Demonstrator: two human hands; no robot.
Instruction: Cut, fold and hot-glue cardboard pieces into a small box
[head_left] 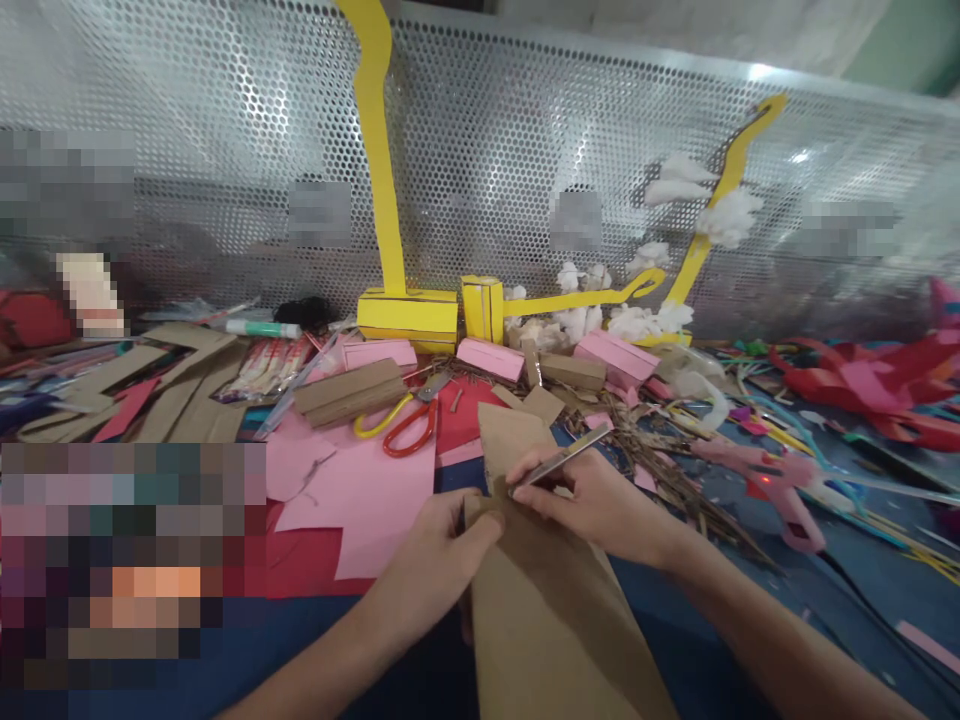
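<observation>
- The slim metal cutter (562, 458) is pinched between thumb and fingers in the right grip (559, 490), its lower end set against the cardboard piece (559, 620).
- The cardboard piece is pinched along its left edge by the left grip (454, 535), thumb on top; it is slanted over the blue surface (405, 655), its wide end nearest the wearer.
- A slip toward the left thumb could be caused by too much push, since the thumb is placed just beside the tool's lower end.
- The cardboard could be twisted, as it appears to be held at one edge only.
- By the scissors (425, 396), left of the cardboard, the pink sheet (375, 505) is partly covered.
- A burn could be caused by the pink glue gun (796, 505), judged powered from its red light, if brushed by the right forearm.
- No brand can be read; markings on the wrapped sticks (274, 362) are too blurred.
</observation>
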